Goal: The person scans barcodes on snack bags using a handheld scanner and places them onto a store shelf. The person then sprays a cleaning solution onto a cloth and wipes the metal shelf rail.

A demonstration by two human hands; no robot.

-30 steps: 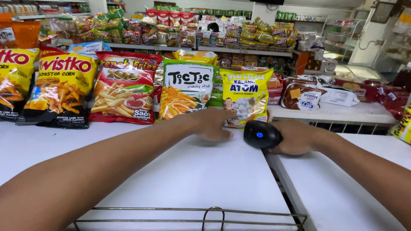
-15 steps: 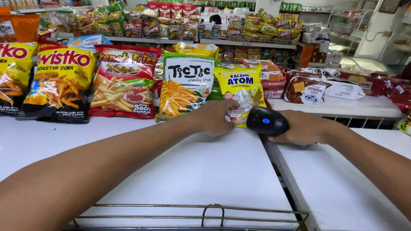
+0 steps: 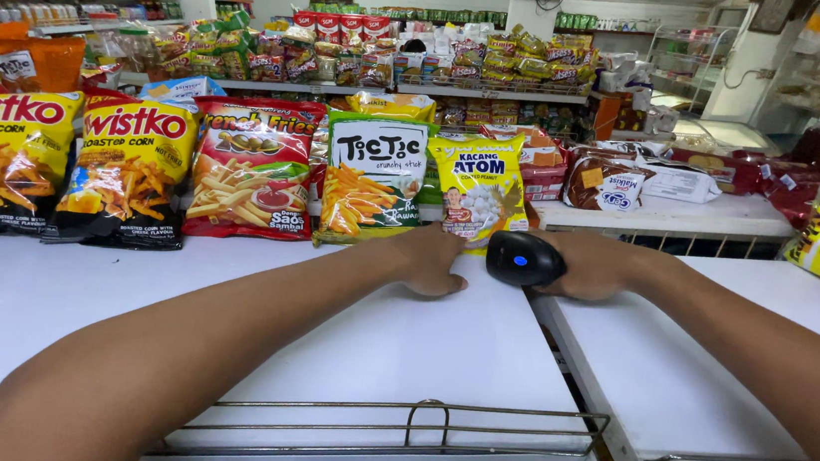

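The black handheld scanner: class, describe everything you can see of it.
The black handheld scanner is rounded and glossy, plastic by its look, with a small blue light lit on its head. The right hand grips it from behind, hiding the handle. It sits low over the white shelf top, head pointing left toward the left hand.

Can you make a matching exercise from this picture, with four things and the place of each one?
Things:
1. black scanner
2. yellow peanut bag
3. red fries bag
4. left hand

Places:
A. between the orange corn bag and the white-and-green bag
B. in the right hand
C. flat on the white shelf
D. upright just behind the scanner

Pairs: 1-B, 2-D, 3-A, 4-C
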